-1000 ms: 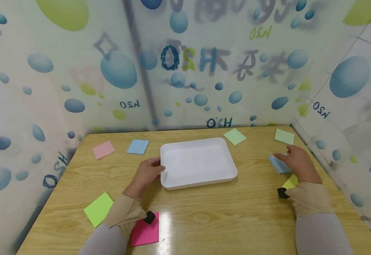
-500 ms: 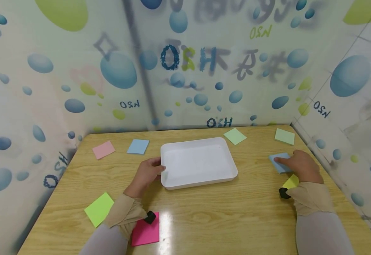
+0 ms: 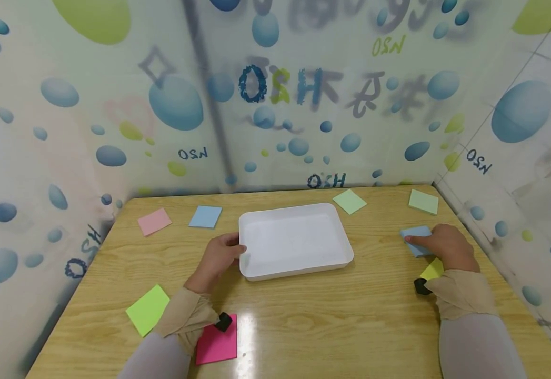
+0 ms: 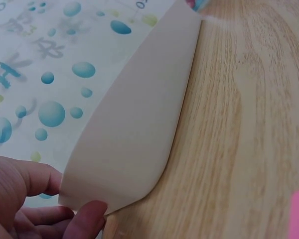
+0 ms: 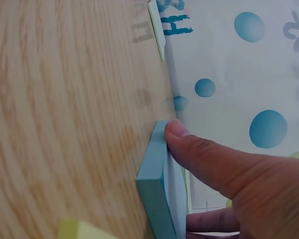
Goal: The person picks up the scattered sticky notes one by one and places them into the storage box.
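A shallow white tray (image 3: 296, 242) sits mid-table. My left hand (image 3: 218, 260) grips its left end, thumb at the rim and fingers at the outer wall; in the left wrist view the tray wall (image 4: 134, 119) runs away from that hand's fingertips. At the table's right, my right hand (image 3: 450, 247) holds a thick blue sticky note pad (image 3: 414, 241), which is partly covered by the hand. The right wrist view shows the thumb on the blue pad's edge (image 5: 157, 194) and other fingers at its far side. A yellow sticky note pad (image 3: 432, 269) lies partly under the right wrist.
Along the back lie pink (image 3: 154, 221), blue (image 3: 205, 217) and pale green sticky notes (image 3: 349, 201), plus a pale green pad (image 3: 423, 202). A lime sticky note (image 3: 147, 309) and a magenta one (image 3: 218, 342) lie near the left forearm. Patterned walls edge the table.
Over the last second my right hand has drawn back slightly and settled on the blue sticky note pad, its thumb now on it. The left hand and tray have stayed put.
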{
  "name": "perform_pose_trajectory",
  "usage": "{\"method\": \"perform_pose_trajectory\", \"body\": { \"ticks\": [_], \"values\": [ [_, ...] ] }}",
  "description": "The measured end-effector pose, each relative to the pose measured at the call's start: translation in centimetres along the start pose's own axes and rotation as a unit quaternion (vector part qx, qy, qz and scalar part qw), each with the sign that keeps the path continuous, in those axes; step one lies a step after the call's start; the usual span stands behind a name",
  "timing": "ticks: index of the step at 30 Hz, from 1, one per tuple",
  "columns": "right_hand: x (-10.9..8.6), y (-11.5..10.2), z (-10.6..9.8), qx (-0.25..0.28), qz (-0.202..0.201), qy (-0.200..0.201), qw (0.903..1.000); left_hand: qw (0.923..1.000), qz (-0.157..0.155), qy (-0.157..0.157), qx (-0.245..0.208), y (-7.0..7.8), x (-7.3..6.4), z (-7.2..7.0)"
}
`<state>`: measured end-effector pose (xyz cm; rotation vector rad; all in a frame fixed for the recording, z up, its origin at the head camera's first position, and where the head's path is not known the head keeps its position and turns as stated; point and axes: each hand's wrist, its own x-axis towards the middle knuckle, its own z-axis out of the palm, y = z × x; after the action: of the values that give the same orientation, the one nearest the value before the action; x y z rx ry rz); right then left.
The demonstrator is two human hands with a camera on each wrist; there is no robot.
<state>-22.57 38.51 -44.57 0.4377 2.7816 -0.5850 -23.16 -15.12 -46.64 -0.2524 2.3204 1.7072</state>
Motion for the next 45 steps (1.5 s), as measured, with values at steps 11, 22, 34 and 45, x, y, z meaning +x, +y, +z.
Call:
{"method": "perform_pose_trajectory", "body": {
  "ticks": [11, 22, 34, 45],
  "values": [
    [0.2, 0.2, 0.5, 0.013, -0.005, 0.008, 0.9999, 1.0, 0.004, -0.002, 0.003, 0.0, -0.1, 0.0],
    [0.0, 0.1, 0.3, 0.028, 0.002, 0.002, 0.9996, 0.9999, 0.014, -0.002, 0.005, -0.1, 0.0, -0.1],
    [0.3, 0.1, 0.1, 0.025, -0.02, 0.042, 0.9986, 0.9998, 0.01, 0.006, 0.013, 0.0, 0.0, 0.0],
    [-0.2, 0.1, -0.6, 0.03, -0.059, 0.053, 0.9964, 0.9995, 0.032, -0.001, -0.004, -0.4, 0.1, 0.0]
  ]
}}
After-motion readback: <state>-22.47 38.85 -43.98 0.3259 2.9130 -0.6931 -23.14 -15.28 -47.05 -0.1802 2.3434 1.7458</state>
